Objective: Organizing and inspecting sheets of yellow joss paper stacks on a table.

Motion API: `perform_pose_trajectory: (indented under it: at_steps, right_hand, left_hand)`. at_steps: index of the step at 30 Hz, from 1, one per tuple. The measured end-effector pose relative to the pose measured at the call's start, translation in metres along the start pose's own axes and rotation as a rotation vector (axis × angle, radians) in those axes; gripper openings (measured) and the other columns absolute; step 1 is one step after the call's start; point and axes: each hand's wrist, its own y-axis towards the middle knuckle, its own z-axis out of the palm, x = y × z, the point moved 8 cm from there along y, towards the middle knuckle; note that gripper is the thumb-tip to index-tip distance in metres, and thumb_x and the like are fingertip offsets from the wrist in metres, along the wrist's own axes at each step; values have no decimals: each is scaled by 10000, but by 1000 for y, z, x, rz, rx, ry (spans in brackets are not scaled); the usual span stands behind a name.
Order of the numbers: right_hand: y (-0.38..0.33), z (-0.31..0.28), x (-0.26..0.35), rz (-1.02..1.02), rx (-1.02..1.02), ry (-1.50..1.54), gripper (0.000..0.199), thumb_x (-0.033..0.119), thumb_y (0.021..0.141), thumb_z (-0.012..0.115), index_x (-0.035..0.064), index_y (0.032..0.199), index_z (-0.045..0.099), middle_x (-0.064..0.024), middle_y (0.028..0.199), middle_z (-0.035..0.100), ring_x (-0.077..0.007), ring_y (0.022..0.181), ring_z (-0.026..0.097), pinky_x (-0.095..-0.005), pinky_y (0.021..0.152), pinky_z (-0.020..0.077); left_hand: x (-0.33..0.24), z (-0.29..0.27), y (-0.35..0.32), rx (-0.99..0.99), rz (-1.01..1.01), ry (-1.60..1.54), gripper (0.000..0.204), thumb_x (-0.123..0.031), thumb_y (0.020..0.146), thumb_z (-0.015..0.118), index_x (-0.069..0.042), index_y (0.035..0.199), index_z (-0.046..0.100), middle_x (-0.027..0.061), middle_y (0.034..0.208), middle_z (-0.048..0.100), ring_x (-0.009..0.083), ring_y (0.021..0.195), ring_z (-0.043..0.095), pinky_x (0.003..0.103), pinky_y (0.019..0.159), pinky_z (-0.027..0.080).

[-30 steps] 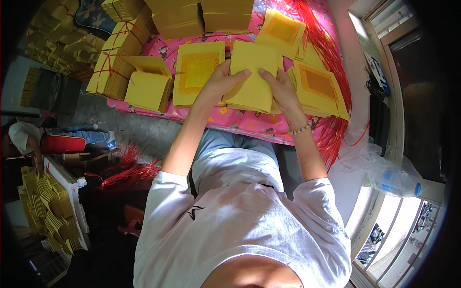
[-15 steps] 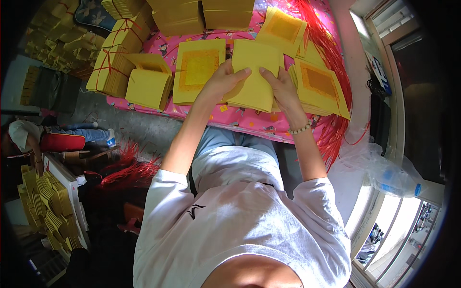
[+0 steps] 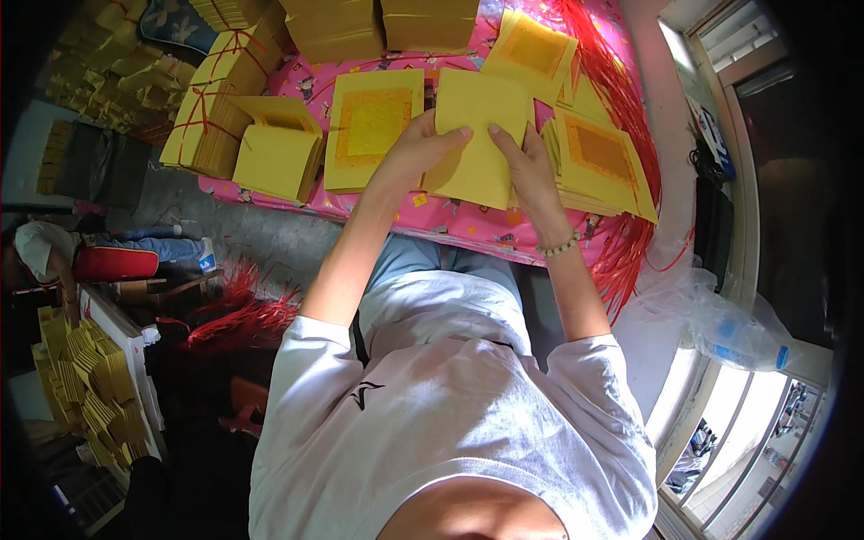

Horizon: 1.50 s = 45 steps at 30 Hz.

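Observation:
A plain yellow sheaf of paper [image 3: 481, 108] is held upright-edged between both hands over the near edge of the table. My left hand [image 3: 418, 151] grips its left side, thumb lying on the front. On the right side my right hand [image 3: 533, 169] does the same, fingers hidden behind the paper. How many sheets are in it I cannot tell. Just left lies a stack of yellow paper [image 3: 378, 126] with an orange-gold square on top. Right of my right hand is another printed stack [image 3: 601, 153], its sheets fanned.
A pink patterned cloth [image 3: 315, 90] covers the table. Tied bundles [image 3: 202, 126], a folded stack [image 3: 274, 166] and tall stacks [image 3: 427, 27] stand around. More printed paper [image 3: 529, 49] lies behind. Red strands [image 3: 621, 108] hang along the right edge. A person [image 3: 54, 256] works at far left.
Both hands keep hold of the paper. It has risen very slightly away from me, and my right hand has shifted slightly with it.

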Motion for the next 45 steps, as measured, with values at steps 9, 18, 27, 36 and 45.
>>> perform_pose_trajectory:
  at_steps: [9,18,27,36,45]
  right_hand:
    - [-8,2,3,-90,-82,-43,295,138,918,574,-13,1163,509,-66,1041,608,-105,908,580,-246,761,488]
    - [-19,5,12,-198,-81,-75,299,71,878,621,-15,1146,521,-56,1031,619,-97,905,577,-241,774,482]
    - [-25,2,14,-81,-114,-1,265,108,877,639,-23,1098,577,-49,988,646,-89,829,595,-231,726,491]
    - [-10,1,10,-76,-131,-13,270,153,879,646,-24,1077,597,-46,965,656,-76,801,598,-226,697,493]
    - [-6,0,-1,-35,-3,-176,303,232,910,605,-31,1062,593,-61,921,662,-80,768,612,-224,655,495]
  left_hand:
    - [-3,8,-7,-84,191,-29,374,-97,895,585,-10,1246,486,74,1158,601,132,1034,575,272,874,457]
    - [-14,15,-28,-202,378,31,373,-40,865,577,-6,1213,447,105,1128,581,154,1037,557,278,862,447]
    - [-9,14,-39,-306,442,254,304,-77,897,545,-3,1172,439,108,1074,587,161,979,569,273,821,455]
    - [-14,13,-29,-240,337,-69,281,-81,899,541,-5,1158,460,81,1046,605,144,943,583,265,775,473]
    - [-8,-2,-21,-208,263,-89,282,-102,906,537,-17,1166,470,78,1066,607,141,970,578,268,814,452]
